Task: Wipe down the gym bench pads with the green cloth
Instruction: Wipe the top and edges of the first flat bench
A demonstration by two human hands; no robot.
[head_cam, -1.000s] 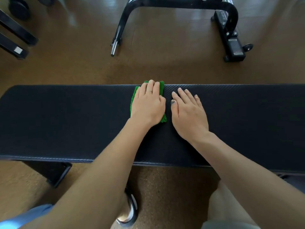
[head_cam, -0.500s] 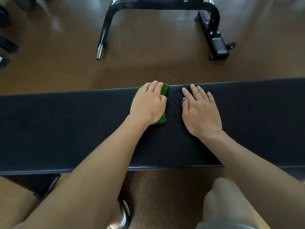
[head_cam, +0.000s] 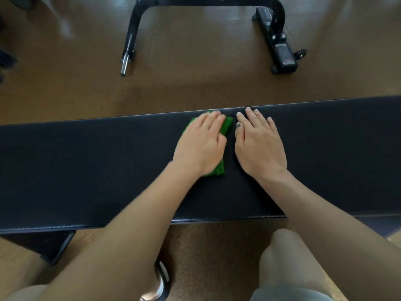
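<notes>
Left hand point(head_cam: 200, 145) laid palm-down and flat on the green cloth point(head_cam: 226, 128), fingers extended and close together, pressing rather than clasping; nothing is enclosed in the hand. The cloth lies on the bench pad point(head_cam: 86, 170) near the middle of its length, close to the far edge, and shows only as green margins beyond the fingertips, along the thumb side and below the heel of the hand. Right hand point(head_cam: 259, 146) just beside it, apart from the cloth, also flat and open on the bare pad, fingertips reaching the far edge. The pad is black, textured and runs across the view. Beyond its far edge, on the brown floor point(head_cam: 195, 83), stands a black equipment frame point(head_cam: 280, 46).
</notes>
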